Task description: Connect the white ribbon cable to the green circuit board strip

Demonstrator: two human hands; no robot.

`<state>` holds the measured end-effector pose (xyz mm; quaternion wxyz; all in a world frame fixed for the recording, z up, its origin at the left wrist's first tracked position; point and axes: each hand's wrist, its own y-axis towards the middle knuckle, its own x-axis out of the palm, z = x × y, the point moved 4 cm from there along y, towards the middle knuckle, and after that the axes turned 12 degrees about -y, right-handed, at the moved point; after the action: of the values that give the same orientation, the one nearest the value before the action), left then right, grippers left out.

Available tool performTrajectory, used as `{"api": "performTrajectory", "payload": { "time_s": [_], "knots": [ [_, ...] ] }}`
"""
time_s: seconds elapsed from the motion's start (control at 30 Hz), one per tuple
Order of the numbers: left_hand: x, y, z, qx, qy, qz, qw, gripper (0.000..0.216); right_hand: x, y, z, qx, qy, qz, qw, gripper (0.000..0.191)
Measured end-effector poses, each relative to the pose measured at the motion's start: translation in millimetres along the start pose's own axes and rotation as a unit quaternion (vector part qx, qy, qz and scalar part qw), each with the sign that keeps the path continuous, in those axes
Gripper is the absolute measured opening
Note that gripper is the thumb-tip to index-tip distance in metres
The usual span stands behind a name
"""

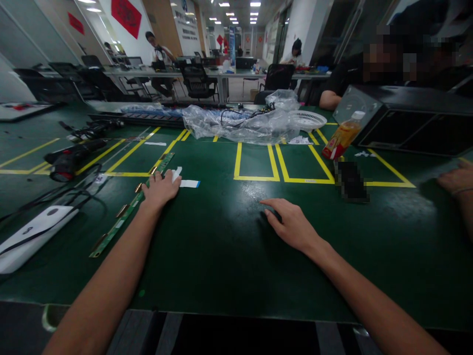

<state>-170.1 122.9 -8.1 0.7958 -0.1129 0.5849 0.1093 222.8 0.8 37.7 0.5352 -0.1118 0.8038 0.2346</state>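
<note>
A long, narrow green circuit board (120, 223) with gold connectors lies slantwise on the green table, left of the middle. My left hand (161, 190) is over its far part, fingers bent across the board and touching it. The thumb side is beside a white ribbon cable (190, 184) with a blue end, partly covered by the hand. To the right, my right hand (291, 222) hovers low over or rests on the table with nothing in it. Its index finger points left and the thumb stands apart; the other fingers are mostly hidden.
On the left are a white numbered case (35, 236) with cables and a black-and-red tool (72, 160). Clear plastic wrap (240, 123) lies at the back. A drink bottle (342, 135), a phone (351, 180) and a black box (414, 118) stand right, near another person's hand (456, 177).
</note>
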Motion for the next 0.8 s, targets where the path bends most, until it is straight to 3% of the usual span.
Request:
{"api": "performTrajectory", "payload": {
  "time_s": [0.17, 0.23, 0.3, 0.43, 0.53, 0.57, 0.63, 0.7, 0.8],
  "knots": [
    [0.1, -5.9, 9.1, 0.028, 0.016, 0.051, 0.998, 0.079, -2.1, 0.0, -0.9, 0.001, 0.003, 0.005, 1.000, 0.038],
    [4.4, -13.7, 24.6, 0.086, 0.033, 0.045, 0.995, 0.075, -2.1, 0.3, -1.4, 0.003, 0.002, 0.003, 1.000, 0.037],
    [14.3, -29.7, 51.3, 0.192, 0.044, 0.002, 0.980, 0.070, -1.1, 0.8, -2.2, 0.000, -0.001, -0.003, 1.000, 0.036],
    [41.2, -89.7, 117.4, 0.441, 0.022, -0.113, 0.890, 0.067, 5.2, 1.2, -4.5, -0.022, -0.019, -0.011, 1.000, 0.037],
    [52.0, -130.1, 151.0, 0.538, -0.002, -0.156, 0.828, 0.072, 14.7, -0.3, -7.2, -0.055, -0.041, -0.026, 0.997, 0.044],
    [52.4, -136.3, 156.4, 0.547, -0.007, -0.160, 0.822, 0.073, 18.3, -1.2, -7.7, -0.062, -0.049, -0.035, 0.996, 0.047],
    [49.0, -133.3, 156.5, 0.526, -0.010, -0.148, 0.838, 0.071, 24.6, -3.1, -7.7, -0.068, -0.066, -0.053, 0.994, 0.051],
    [40.8, -112.2, 141.7, 0.460, 0.003, -0.109, 0.881, 0.068, 28.1, -4.4, -7.6, -0.071, -0.079, -0.068, 0.992, 0.052],
    [22.4, -64.1, 95.9, 0.308, 0.037, -0.017, 0.950, 0.066, 26.7, -4.7, -7.1, -0.067, -0.097, -0.066, 0.991, 0.051]
  ]
}}
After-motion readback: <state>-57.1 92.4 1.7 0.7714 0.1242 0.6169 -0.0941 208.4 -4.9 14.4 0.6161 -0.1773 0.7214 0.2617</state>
